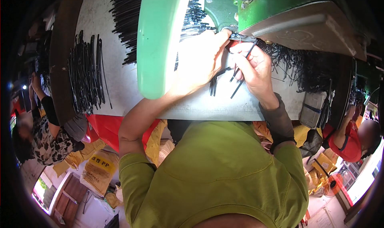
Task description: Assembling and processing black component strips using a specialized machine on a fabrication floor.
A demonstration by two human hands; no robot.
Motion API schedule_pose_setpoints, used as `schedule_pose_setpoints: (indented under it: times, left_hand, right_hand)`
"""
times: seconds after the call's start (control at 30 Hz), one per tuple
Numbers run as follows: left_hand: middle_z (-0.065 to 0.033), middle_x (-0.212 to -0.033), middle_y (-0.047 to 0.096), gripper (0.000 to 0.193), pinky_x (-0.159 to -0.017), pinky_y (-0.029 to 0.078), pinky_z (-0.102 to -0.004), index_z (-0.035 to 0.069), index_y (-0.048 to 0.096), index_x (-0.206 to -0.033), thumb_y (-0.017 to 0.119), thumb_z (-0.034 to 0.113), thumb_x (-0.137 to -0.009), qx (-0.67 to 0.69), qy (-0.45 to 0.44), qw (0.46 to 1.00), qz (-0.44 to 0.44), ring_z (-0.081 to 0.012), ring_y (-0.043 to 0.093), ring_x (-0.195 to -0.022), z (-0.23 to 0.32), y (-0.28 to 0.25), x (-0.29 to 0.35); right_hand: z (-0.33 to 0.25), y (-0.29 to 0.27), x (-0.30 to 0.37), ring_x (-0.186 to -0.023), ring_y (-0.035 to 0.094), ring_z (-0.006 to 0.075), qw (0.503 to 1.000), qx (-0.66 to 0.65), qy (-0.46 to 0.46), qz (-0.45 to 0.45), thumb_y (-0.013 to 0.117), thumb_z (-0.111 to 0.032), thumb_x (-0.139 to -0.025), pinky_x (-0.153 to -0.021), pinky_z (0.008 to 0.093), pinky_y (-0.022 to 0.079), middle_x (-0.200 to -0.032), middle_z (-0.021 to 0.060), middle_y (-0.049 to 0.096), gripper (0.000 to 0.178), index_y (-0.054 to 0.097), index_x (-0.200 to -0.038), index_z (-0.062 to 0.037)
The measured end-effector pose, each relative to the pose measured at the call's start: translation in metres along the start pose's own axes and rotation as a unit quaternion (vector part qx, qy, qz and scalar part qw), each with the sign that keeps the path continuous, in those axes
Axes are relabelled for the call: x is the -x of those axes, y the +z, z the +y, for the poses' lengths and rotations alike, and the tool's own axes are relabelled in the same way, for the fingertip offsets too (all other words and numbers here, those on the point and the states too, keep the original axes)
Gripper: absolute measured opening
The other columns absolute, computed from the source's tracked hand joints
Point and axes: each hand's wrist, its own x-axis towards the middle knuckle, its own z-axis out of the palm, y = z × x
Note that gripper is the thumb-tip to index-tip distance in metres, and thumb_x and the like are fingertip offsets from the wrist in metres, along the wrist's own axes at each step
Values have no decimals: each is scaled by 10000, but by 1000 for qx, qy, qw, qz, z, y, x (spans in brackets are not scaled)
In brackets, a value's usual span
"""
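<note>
Right hand [256,70]: thumb and fingers together, grip clamped on thin black strips [237,89], whose lower ends slant down toward the near left, above the counter [124,96]. Exact count of strips in the grip unclear.

Left hand [200,62]: just left of the right hand, washed out by bright light; fingertips at a small dark metal part [244,38] at the near edge of the green machine [276,14]. Cannot tell whether this grip is closed on anything.

Short black pieces [214,86] lie on the counter just below the left hand. A row of long black strips [86,74] lies at the far left of the counter; a denser stack [127,24] lies farther back, partly hidden by the pale green lamp housing [158,48], which overhangs the counter. Tangled heap of black strips [294,64] to the right, beneath the machine's brown metal arm [304,30]. Grey box [312,108] at the counter's right end.

Co-workers: one at left, patterned top [50,142]; one at right, red top [347,144].
</note>
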Motion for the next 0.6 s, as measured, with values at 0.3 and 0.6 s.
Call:
schedule_pose_setpoints:
  times: [0.3,0.6]
  left_hand:
    - [-67,-691,568,230,-518,464,-314,55,634,-947,584,30,-725,-43,49,997,-48,-229,585,-611,-3,13,-14]
    - [-136,-877,595,285,-536,483,-317,2,586,-1025,604,102,-759,-269,117,945,-146,-240,617,-731,15,-1,-15]
  right_hand:
    - [5,-14,-5,-527,510,40,999,-35,1,41,540,-29,-897,-468,166,419,-735,54,609,119,601,-992,11]
    - [6,-17,-5,-515,520,42,997,-63,36,9,518,-78,-935,-478,166,430,-739,31,606,144,603,-1015,7]
